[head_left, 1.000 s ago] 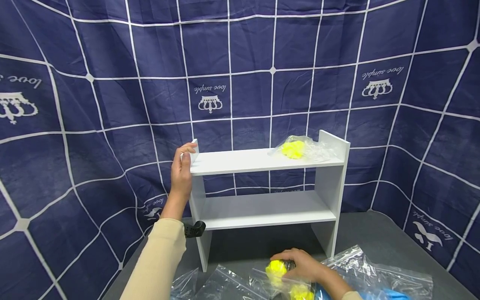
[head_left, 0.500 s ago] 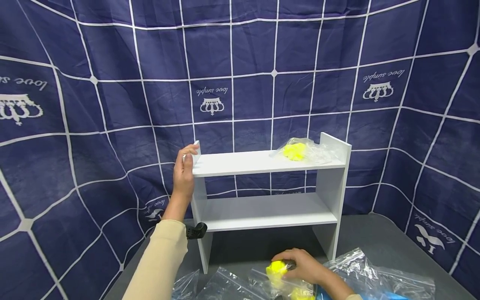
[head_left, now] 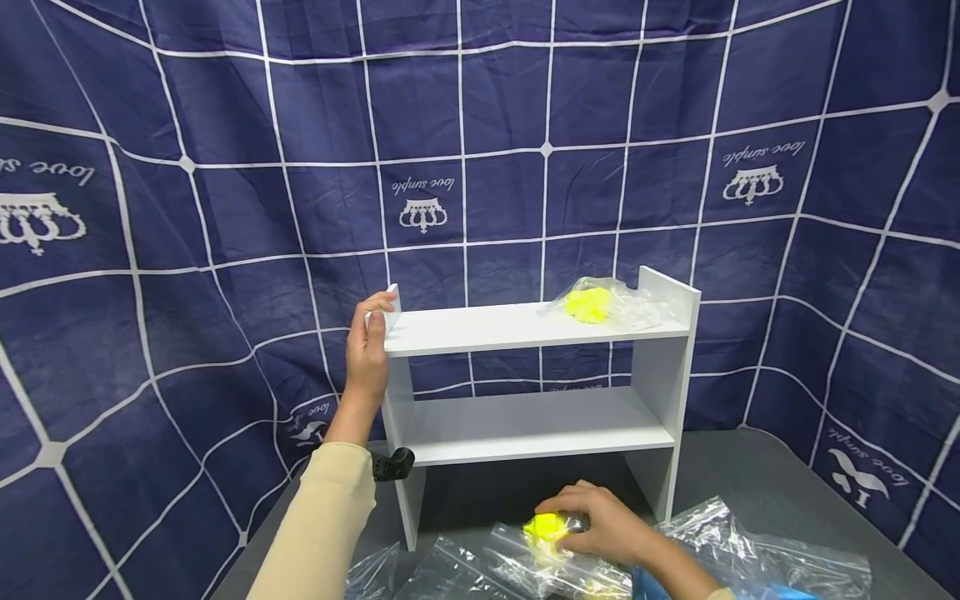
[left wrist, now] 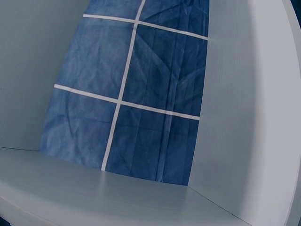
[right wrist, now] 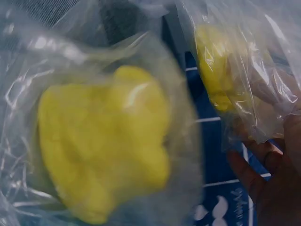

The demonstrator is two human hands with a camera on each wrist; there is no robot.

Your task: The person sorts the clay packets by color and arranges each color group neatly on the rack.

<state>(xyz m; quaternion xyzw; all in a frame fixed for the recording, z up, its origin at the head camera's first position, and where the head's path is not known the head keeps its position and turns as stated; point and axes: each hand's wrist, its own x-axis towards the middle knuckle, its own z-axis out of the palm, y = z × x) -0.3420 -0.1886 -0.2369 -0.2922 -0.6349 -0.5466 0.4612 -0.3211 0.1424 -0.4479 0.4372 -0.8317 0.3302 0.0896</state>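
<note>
At the upper left corner of the white two-tier shelf [head_left: 540, 427], my left hand [head_left: 366, 354] grips the side panel [head_left: 395, 302], thumb toward me and fingers over its edge. The left wrist view shows the shelf's inside but no hand. My right hand [head_left: 603, 525] pinches a clear plastic bag with a yellow lump [head_left: 545, 527] in it, low in front of the shelf. In the right wrist view the fingers [right wrist: 247, 174] hold this bag [right wrist: 256, 80] at the right. Another bagged yellow lump [right wrist: 103, 141] fills the left, close to the camera.
On the top board lies a clear bag with a yellow lump [head_left: 588, 305], near the right panel. Clear zip bags [head_left: 457, 571] lie at the front of the grey table [head_left: 738, 467]. Something blue [head_left: 780, 592] shows among bags at the right. A blue checked cloth [head_left: 502, 192] hangs behind.
My right hand has shifted slightly left and up with the bag it pinches, and the bag's loose plastic has swung. My left hand keeps its grip on the shelf.
</note>
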